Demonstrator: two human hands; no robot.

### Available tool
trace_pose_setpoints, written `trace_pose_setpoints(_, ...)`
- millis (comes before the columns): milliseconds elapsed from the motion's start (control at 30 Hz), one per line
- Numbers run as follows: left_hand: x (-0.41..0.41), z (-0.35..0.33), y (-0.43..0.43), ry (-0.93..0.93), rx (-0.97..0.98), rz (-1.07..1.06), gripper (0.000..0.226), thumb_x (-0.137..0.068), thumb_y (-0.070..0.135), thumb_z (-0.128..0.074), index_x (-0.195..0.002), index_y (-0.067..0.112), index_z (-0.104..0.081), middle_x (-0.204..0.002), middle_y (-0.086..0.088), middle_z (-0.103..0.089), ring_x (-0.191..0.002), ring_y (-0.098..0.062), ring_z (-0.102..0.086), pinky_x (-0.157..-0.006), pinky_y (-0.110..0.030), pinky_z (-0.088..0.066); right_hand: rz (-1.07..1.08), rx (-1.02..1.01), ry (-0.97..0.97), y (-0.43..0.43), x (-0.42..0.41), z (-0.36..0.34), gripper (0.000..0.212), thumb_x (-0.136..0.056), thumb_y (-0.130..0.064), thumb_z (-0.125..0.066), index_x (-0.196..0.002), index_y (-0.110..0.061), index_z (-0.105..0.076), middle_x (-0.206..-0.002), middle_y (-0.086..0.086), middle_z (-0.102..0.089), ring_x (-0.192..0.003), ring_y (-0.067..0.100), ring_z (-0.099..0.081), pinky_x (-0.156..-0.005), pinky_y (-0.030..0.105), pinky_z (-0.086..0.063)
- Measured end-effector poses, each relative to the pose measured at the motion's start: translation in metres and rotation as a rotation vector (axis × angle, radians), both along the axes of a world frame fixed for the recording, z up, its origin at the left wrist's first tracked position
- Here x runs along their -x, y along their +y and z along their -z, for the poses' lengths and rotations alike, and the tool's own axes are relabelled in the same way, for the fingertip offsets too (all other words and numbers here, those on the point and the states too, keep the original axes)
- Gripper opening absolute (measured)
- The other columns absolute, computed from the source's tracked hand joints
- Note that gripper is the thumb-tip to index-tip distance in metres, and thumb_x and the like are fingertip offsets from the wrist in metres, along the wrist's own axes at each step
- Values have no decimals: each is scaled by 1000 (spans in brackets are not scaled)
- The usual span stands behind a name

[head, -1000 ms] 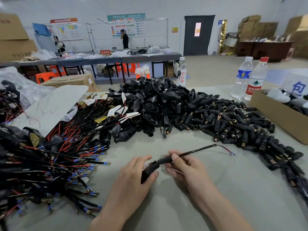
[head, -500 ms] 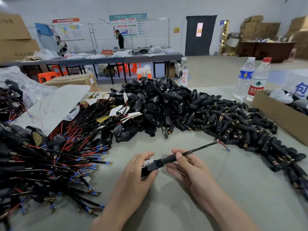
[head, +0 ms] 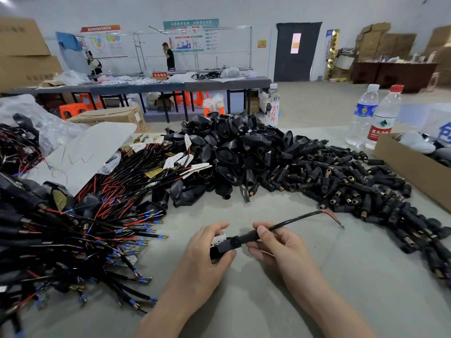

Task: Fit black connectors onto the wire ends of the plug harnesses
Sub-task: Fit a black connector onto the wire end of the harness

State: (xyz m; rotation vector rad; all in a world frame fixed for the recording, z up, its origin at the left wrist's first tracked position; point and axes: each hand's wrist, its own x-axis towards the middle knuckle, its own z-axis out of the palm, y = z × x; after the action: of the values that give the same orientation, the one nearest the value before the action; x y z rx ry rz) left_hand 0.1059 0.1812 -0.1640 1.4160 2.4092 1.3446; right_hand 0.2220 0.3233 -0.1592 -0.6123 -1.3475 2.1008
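My left hand (head: 200, 257) grips the black plug body (head: 223, 247) of one plug harness, a white tag showing above it. My right hand (head: 275, 247) pinches the black cable (head: 292, 219) of the same harness just past the plug. The cable runs up to the right and ends in bare red and blue wire ends (head: 335, 219) over the grey table (head: 341, 276). A heap of small black connectors (head: 353, 189) with brass sockets lies to the right. Large black plug shells (head: 231, 152) are piled in the middle.
A tangle of harnesses (head: 73, 228) with red and blue wire tips covers the left of the table. A cardboard box (head: 415, 167) stands at the right edge, with two water bottles (head: 373, 115) behind it. A third bottle (head: 272, 106) is behind the shell pile. Two people stand far back.
Both hands have lifted and turned the plug so its white tagged face shows. The cable's free end has swung slightly left and up.
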Motion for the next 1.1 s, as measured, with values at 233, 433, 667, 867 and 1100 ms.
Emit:
trace_pose_setpoints(233,2,3,2,-66,-26,-13,49,-85,25,-74,-120,48,-48,-104,23,-56,-106,-2,-55,-88,-9,-39,-83,17,69,2,-5,-3,20,-96,-1,-53,-112,-2,-66,-104,9,-76,-96,16,-73,-75,18,-57)
trace_pose_setpoints(433,3,2,2,-95,-42,-16,49,-84,21,-75,-125,36,-54,-104,18,-59,-103,-3,-57,-86,-7,-38,-76,-3,77,1,-5,-3,20,-96,1,-53,-110,-3,-67,-105,9,-76,-101,17,-72,-76,19,-57)
trace_pose_setpoints(667,2,2,2,-144,-71,-24,47,-83,23,-76,-122,40,-56,-106,15,-61,-105,-3,-59,-85,-8,-41,-65,-2,91,1,-4,-2,18,-96,-3,-55,-109,-4,-67,-104,11,-76,-97,18,-72,-76,20,-57)
trace_pose_setpoints(867,3,1,2,-189,-40,-3,47,-83,25,-76,-122,42,-55,-104,20,-63,-102,-2,-62,-84,-9,-42,-150,5,145,5,-8,-6,32,-98,10,-43,-119,-6,-60,-114,11,-73,-108,18,-70,-85,21,-56)
trace_pose_setpoints(1100,2,-6,-1,-242,-17,25,46,-84,25,-76,-122,40,-55,-103,20,-65,-97,-1,-61,-81,-8,-41,-205,-151,128,8,-9,-2,40,-98,14,-38,-123,-11,-58,-117,8,-72,-113,17,-67,-90,21,-53)
